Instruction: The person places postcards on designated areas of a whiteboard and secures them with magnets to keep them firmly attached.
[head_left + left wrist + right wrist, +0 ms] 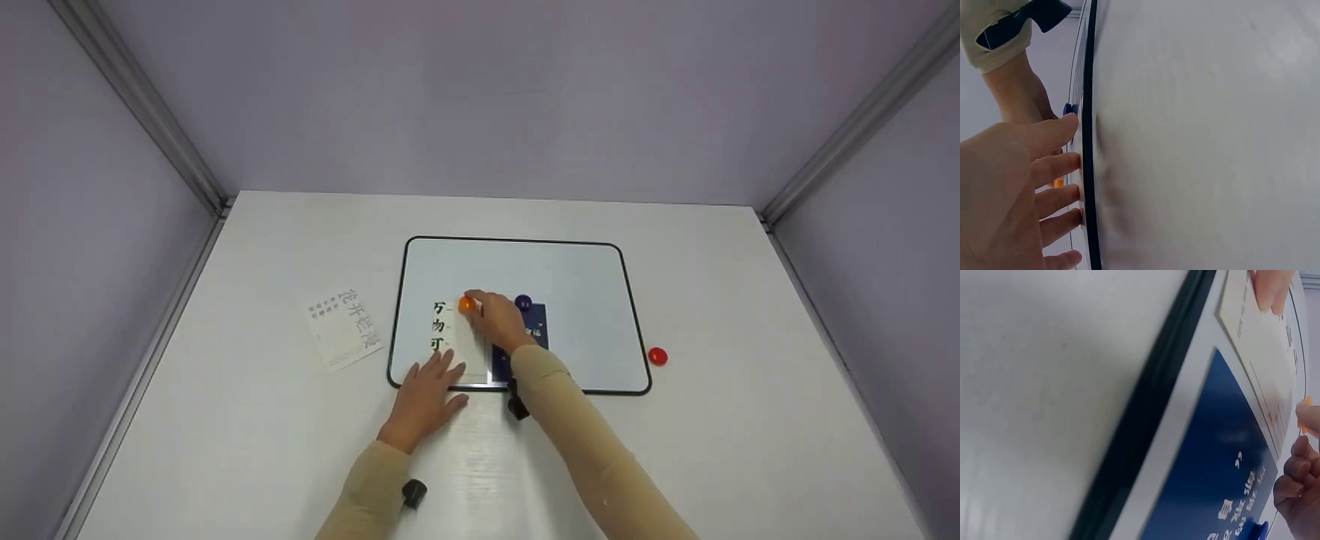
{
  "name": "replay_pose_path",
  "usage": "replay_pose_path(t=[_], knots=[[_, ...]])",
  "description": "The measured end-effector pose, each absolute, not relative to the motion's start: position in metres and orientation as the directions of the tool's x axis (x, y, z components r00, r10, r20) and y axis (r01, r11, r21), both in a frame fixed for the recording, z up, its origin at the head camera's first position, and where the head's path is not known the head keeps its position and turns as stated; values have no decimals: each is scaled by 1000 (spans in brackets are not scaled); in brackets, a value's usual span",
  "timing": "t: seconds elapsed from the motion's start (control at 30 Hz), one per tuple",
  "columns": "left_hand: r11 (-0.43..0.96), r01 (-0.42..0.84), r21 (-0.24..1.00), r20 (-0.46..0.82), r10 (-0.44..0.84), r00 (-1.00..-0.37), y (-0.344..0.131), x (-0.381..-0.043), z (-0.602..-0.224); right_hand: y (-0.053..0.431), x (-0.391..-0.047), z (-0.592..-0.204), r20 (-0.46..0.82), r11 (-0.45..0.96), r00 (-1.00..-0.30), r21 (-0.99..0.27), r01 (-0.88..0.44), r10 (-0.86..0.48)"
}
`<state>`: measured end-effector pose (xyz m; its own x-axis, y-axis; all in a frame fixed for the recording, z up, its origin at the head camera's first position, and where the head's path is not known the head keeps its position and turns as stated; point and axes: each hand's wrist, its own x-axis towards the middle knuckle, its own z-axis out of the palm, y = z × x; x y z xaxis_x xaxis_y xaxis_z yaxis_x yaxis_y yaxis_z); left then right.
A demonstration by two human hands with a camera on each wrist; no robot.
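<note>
Right hand (501, 321) pinching round orange magnet (466, 304) atop cream paper card (471, 354), left hand (424, 400) spread at bottom edge, black-edged whiteboard (517, 266), room above

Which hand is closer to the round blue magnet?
Right. The right hand is just left of the round blue magnet, pinching the orange magnet; the left hand is farther, low on the cream card.

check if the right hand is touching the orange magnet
Touching. The head view shows the right hand pinching the orange magnet, with its thumb and fingertips against the sides.
</note>
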<state>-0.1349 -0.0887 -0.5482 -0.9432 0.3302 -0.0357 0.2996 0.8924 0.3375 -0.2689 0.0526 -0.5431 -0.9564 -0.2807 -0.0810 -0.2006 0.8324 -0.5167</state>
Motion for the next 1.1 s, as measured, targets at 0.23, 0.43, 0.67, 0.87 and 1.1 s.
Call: replay_pose_path(t=[0.23, 0.43, 0.67, 0.87, 1.1], knots=[[887, 303, 349, -26, 333, -943, -91, -135, -548, 46, -268, -542, -54, 837, -964, -510, -198, -261], [896, 322, 306, -2, 339, -941, -93, -134, -547, 40, -268, -546, -54, 825, -963, -529, -197, -264], [889, 321, 327, -10, 343, -939, -92, -135, -546, 40, -269, -547, 3, 828, -957, -500, -252, -290], [890, 312, 333, -20, 337, -941, -91, -134, -546, 41, -270, -544, -19, 836, -961, -498, -231, -277], [882, 312, 354, -16, 340, -940, -90, -135, -547, 42, -270, -544, -57, 840, -964, -506, -197, -261]])
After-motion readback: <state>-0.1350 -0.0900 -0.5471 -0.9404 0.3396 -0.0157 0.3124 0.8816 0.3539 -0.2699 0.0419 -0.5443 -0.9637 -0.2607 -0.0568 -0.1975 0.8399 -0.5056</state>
